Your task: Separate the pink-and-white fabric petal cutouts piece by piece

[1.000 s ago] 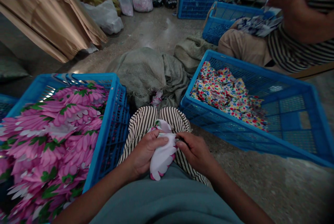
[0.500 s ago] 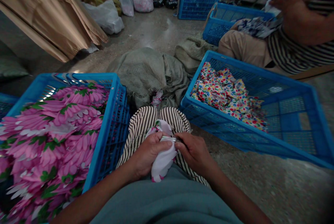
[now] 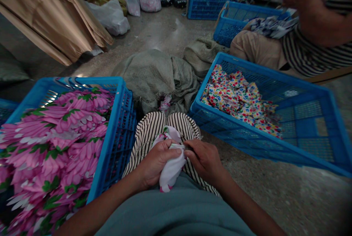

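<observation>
A white piece of cloth with pink and green patches hangs between my hands, above my striped lap. My left hand is closed on it, the thumb lying across its upper fold. At the fold's right end, my right hand pinches the edge of the same cloth with thumb and forefinger. The fingertips of both hands are close together, and what lies right under them is partly hidden. Left of my legs, a blue crate holds a heap of pink petal-shaped cloth pieces with green parts.
A second blue crate with colourful printed cloth stands on my right. Grey-green sacking lies ahead of my knees. Another person sits at the upper right with cloth on the lap. More blue crates and white bags stand farther back.
My hands keep nearly the same grip and place on the cloth. The other person's hand and forearm at the upper right have shifted slightly.
</observation>
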Tool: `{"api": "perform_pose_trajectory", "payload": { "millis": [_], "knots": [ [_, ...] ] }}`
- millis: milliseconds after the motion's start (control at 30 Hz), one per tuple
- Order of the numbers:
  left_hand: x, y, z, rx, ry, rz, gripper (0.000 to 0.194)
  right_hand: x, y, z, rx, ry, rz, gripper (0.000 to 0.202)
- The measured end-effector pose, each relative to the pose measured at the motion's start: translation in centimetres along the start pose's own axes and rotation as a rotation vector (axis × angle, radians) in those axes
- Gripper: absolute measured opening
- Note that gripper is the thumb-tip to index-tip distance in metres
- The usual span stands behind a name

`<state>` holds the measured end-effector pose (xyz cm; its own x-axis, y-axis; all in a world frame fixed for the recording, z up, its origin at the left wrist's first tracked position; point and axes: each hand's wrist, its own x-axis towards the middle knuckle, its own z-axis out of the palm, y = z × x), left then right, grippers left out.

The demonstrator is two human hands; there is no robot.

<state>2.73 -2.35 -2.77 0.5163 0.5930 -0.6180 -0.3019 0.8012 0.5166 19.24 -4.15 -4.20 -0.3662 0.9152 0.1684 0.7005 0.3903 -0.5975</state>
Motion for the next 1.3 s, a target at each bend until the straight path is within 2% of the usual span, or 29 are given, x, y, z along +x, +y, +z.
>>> {"api": "perform_pose_trajectory", "payload": {
  "millis": [100, 167, 233, 333, 400, 500, 600, 700, 767, 900, 1067, 1133, 1200, 1300],
  "knots": [
    [0.0, 0.0, 0.0, 0.022, 0.013, -0.001, 0.013, 0.0, 0.1, 0.0, 0.057, -0.027, 0.022, 0.023],
    [0.0, 0.1, 0.0, 0.040, 0.022, -0.010, 0.013, -0.1, 0.4, 0.0, 0.172, 0.008, 0.081, 0.022],
    [-0.1, 0.1, -0.1, 0.029, 0.010, -0.013, 0.013, 0.0, 0.9, 0.1, 0.368, 0.113, 0.218, 0.021],
    [0.0, 0.2, -0.1, -0.057, -0.012, -0.002, 0.013, 0.0, 1.7, 0.7, 0.833, 0.260, 0.523, 0.027],
    [0.0, 0.3, -0.1, -0.108, -0.010, 0.002, 0.014, 0.0, 1.8, 1.2, 1.154, 0.244, 0.629, 0.036],
    [0.2, 0.2, -0.2, -0.096, 0.001, 0.032, 0.015, -0.1, 1.3, 2.2, 1.397, 0.092, 0.620, 0.042],
    [0.3, 0.1, -0.4, 0.065, 0.031, 0.135, 0.019, 0.0, 0.4, 2.7, 1.351, 0.030, 0.617, 0.028],
    [0.4, 0.1, -0.7, 0.171, 0.076, 0.218, 0.019, 0.4, 0.1, 2.7, 1.208, 0.120, 0.602, 0.023],
    [0.4, 0.2, -0.8, 0.120, 0.100, 0.197, 0.019, 0.5, 0.3, 2.6, 1.160, 0.145, 0.576, 0.023],
    [0.3, 0.5, -0.4, -0.032, 0.129, 0.131, 0.020, 0.3, 0.8, 2.0, 1.187, 0.082, 0.534, 0.026],
    [0.3, 0.7, -0.1, -0.104, 0.201, 0.245, 0.016, -0.7, 0.1, 0.9, 1.181, 0.115, 0.581, 0.029],
    [0.3, 0.8, -0.1, -0.111, 0.187, 0.273, 0.014, -0.7, -0.2, 0.6, 1.044, 0.089, 0.532, 0.027],
    [0.3, 0.8, -0.1, -0.138, 0.151, 0.261, 0.012, -0.5, -0.2, 0.5, 0.832, 0.107, 0.421, 0.022],
    [0.1, 0.7, -0.2, -0.238, 0.072, 0.149, 0.010, 0.1, 0.7, 0.5, 0.573, 0.182, 0.243, 0.017]
  ]
}}
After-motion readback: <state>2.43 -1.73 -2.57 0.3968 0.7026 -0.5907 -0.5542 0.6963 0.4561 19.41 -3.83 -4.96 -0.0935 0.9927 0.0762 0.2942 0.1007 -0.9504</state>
